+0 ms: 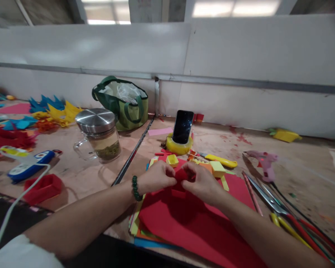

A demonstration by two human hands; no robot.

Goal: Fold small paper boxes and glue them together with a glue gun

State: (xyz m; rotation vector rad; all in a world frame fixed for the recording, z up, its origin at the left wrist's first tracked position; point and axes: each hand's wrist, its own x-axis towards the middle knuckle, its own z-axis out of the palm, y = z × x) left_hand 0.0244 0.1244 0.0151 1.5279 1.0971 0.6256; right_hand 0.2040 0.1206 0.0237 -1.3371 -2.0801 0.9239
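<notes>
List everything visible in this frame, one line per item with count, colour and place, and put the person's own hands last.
red paper piece: 1, red, pinched between both hands
paper stack: 1, red on top, under the hands
small paper boxes: 2, yellow, just beyond the hands
phone: 1, black, upright in tape roll
tape roll: 1, yellow, centre
glass jar: 1, clear with steel lid, left
bag: 1, green, by the wall
glue gun: 1, pink, right
scissors: 1, yellow and red handles, right
paper cutouts: several, blue, yellow, red, far left
bead bracelet: 1, green, left wrist
left hand: 1, on the red piece
right hand: 1, on the red piece
</notes>
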